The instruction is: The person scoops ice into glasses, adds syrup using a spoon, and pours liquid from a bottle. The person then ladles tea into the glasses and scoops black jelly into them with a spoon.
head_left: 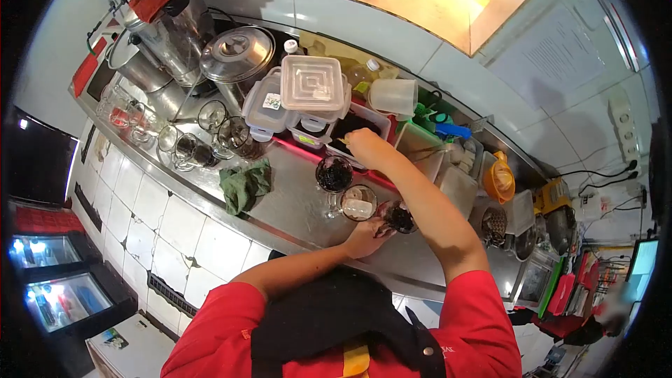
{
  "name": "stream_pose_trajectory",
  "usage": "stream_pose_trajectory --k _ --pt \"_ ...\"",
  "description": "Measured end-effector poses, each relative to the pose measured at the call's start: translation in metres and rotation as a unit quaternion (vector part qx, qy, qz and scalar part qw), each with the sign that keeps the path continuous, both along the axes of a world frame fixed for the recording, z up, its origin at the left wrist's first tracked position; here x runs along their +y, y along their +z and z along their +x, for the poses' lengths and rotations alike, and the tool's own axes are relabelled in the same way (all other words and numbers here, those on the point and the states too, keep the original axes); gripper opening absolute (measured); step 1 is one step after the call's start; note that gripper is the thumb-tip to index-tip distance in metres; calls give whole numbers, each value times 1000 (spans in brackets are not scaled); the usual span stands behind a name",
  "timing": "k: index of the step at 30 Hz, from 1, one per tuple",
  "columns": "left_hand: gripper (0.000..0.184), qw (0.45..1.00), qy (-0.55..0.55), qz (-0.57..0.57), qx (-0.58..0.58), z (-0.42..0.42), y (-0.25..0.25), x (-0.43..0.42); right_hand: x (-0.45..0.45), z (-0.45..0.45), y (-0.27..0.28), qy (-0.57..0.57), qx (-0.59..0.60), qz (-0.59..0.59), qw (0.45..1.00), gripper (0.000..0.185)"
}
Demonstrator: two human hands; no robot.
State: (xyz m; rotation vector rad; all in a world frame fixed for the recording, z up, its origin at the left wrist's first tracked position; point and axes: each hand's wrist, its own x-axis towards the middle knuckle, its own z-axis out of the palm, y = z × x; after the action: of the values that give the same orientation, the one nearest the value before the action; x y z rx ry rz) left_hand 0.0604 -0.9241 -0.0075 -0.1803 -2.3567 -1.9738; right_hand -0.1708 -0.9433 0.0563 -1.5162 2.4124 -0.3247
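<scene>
My left hand (367, 238) is closed around the side of a glass with dark contents (399, 218) near the counter's front edge. A glass with pale contents (358, 203) stands just left of it, and a glass filled with dark pieces (334, 173) is further up and left. My right hand (365, 147) reaches over a plastic container with dark contents (357, 124). Its fingers are pinched on a thin yellowish handle, whose lower end is hidden in the container. A lidded clear container (312, 82) is stacked beside that one.
A green cloth (245, 185) lies on the steel counter (290, 199). Several glass mugs (192, 150) and a lidded metal pot (238, 56) stand at the left. At the right are an orange juicer (499, 180), containers and a yellow device (552, 197).
</scene>
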Motion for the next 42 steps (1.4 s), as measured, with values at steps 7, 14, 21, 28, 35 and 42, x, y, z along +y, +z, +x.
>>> stream_pose_trajectory --k 7,14,21,28,35,42 --pt "22 999 -18 -46 -9 -2 -6 2 23 -20 43 -165 -171 -77 968 20" --pt "24 1000 -5 -13 -23 0 0 3 48 -19 60 -242 -189 -137 942 22" --pt "24 990 -43 -92 -96 0 8 -3 62 -14 66 -250 -115 -178 945 22" --pt "25 998 -34 -48 37 1 14 0 68 -14 64 -284 -152 -185 928 23" --pt "22 998 -22 -30 -48 1 27 7 82 -11 86 -313 -237 -228 891 22" --pt "16 1000 18 21 11 -5 16 13 163 56 167 -381 -257 -217 861 26"
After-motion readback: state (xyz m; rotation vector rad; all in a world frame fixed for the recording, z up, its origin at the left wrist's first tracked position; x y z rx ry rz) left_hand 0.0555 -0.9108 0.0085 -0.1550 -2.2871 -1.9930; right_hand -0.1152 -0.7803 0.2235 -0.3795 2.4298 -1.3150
